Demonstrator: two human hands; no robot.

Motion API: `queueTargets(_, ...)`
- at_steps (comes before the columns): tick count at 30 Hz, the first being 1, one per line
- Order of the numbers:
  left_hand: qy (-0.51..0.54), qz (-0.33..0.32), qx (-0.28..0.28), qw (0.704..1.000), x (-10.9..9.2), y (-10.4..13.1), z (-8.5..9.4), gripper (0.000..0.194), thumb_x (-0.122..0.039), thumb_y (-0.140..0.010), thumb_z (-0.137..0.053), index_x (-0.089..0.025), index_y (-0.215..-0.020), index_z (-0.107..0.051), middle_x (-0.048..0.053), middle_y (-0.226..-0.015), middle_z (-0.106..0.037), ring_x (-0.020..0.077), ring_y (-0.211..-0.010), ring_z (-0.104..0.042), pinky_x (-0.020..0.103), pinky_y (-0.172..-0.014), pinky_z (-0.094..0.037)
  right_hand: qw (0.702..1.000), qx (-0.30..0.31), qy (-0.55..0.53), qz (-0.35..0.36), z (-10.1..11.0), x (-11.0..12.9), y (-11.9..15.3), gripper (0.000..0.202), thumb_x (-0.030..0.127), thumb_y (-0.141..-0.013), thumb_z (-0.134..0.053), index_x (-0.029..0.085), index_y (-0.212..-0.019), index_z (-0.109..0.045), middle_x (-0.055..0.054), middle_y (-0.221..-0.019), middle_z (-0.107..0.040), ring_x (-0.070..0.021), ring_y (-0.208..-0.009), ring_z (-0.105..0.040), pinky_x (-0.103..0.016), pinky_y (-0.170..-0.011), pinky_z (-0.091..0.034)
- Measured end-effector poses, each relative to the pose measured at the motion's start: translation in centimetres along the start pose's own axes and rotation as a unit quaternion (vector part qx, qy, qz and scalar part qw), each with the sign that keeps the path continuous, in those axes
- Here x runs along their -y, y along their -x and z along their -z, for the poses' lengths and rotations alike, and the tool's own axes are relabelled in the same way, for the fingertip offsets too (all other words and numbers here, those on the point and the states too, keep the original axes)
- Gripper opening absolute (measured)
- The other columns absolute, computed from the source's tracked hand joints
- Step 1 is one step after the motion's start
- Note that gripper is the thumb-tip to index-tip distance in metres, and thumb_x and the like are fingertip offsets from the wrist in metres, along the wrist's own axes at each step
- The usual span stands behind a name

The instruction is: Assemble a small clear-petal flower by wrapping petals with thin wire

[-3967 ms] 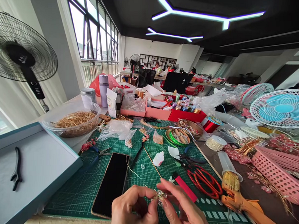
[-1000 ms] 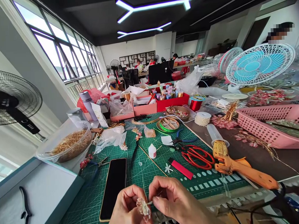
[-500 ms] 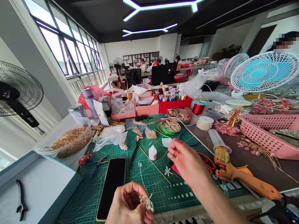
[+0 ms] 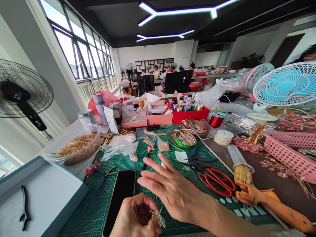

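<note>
place: craft workshop, open-plan hall | bench: green cutting mat (image 4: 160, 187), red scissors (image 4: 217, 182), glue gun (image 4: 256, 194), pliers (image 4: 24, 208), boxes of thread spools (image 4: 188, 108), bowls of beads (image 4: 186, 138) | room: tall windows (image 4: 75, 52), more cluttered tables with people at the far wall (image 4: 172, 71), fans (image 4: 288, 84)

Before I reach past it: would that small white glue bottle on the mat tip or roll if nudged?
Mostly hidden behind the right hand, the glue bottle looks small, so probably light and easily toppled. If round, it may roll on the flat cutting mat.
</note>
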State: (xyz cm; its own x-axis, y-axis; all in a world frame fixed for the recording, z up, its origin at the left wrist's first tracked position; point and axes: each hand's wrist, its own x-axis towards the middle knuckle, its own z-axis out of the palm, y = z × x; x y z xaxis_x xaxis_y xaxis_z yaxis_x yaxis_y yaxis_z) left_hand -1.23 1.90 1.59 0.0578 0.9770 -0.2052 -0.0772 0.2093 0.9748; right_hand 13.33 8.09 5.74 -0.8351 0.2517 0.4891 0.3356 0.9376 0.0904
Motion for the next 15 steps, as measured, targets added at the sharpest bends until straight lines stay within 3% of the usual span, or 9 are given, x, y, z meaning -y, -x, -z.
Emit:
queueTargets(1, 0.003, 0.005, -0.005, 1.0, -0.1, 0.0, 0.1, 0.01, -0.009, -0.05, -0.054, -0.018, -0.055, -0.052, -0.005, -0.041, -0.055, 0.0098, -0.037, -0.051, 0.022, -0.041, -0.042, 0.999, 0.048, -0.017, -0.007, 0.0, 0.1, -0.4, 0.034, 0.008, -0.082, -0.042, 0.017, -0.113, -0.053, -0.005, -0.101, -0.063, -0.0245, -0.12, -0.04, -0.05, -0.11, -0.014)
queueTargets(3, 0.013, 0.016, -0.025, 0.999, -0.1, 0.0, 0.3, 0.011, -0.011, -0.048, -0.055, -0.018, -0.056, -0.052, -0.005, -0.04, -0.054, 0.0101, -0.036, -0.05, 0.022, -0.04, -0.042, 0.994, 0.103, -0.035, -0.032, -0.1, -0.2, -0.6, 0.019, 0.01, -0.082, -0.045, 0.018, -0.095, -0.057, -0.004, -0.087, -0.061, -0.0224, -0.099, -0.051, -0.049, -0.103, -0.027)
queueTargets(5, 0.023, 0.016, -0.046, 0.999, 0.0, -0.1, 0.7, 0.012, -0.012, -0.048, -0.057, -0.018, -0.057, -0.052, -0.004, -0.04, -0.056, 0.0104, -0.037, -0.051, 0.022, -0.041, -0.042, 0.989, 0.125, -0.047, -0.062, -0.1, -0.3, -0.3, 0.015, 0.011, -0.085, -0.043, 0.019, -0.082, -0.055, -0.003, -0.083, -0.058, -0.0187, -0.081, -0.053, -0.041, -0.086, -0.042)
queueTargets(7, 0.026, -0.009, -0.065, 0.997, 0.1, -0.2, 1.0, 0.012, -0.012, -0.049, -0.059, -0.017, -0.059, -0.054, -0.004, -0.044, -0.057, 0.0103, -0.04, -0.052, 0.021, -0.043, -0.042, 0.982, 0.121, -0.071, -0.13, 0.0, 0.0, 0.2, 0.019, 0.011, -0.088, -0.04, 0.019, -0.078, -0.053, -0.002, -0.081, -0.057, -0.0163, -0.071, -0.054, -0.031, -0.067, -0.046)
queueTargets(11, -0.048, -0.077, -0.131, 0.987, 0.7, -0.6, 1.3, 0.011, -0.015, -0.053, -0.062, -0.016, -0.063, -0.058, -0.002, -0.052, -0.059, 0.0108, -0.047, -0.054, 0.02, -0.046, -0.041, 0.942, 0.056, -0.157, -0.292, -0.3, 2.0, 1.0, 0.009, 0.014, -0.079, -0.054, 0.022, -0.079, -0.056, 0.001, -0.077, -0.061, -0.0147, -0.066, -0.06, -0.025, -0.059, -0.044)
queueTargets(15, -0.143, -0.146, -0.221, 0.954, 1.8, -0.9, 1.0, 0.008, -0.022, -0.058, -0.057, -0.019, -0.066, -0.06, -0.001, -0.054, -0.063, 0.0136, -0.045, -0.058, 0.021, -0.046, -0.046, 0.933, -0.063, -0.15, -0.32, -2.0, 3.5, 1.3, 0.012, 0.014, -0.079, -0.052, 0.021, -0.07, -0.057, -0.001, -0.069, -0.061, -0.0139, -0.06, -0.061, -0.022, -0.053, -0.044)
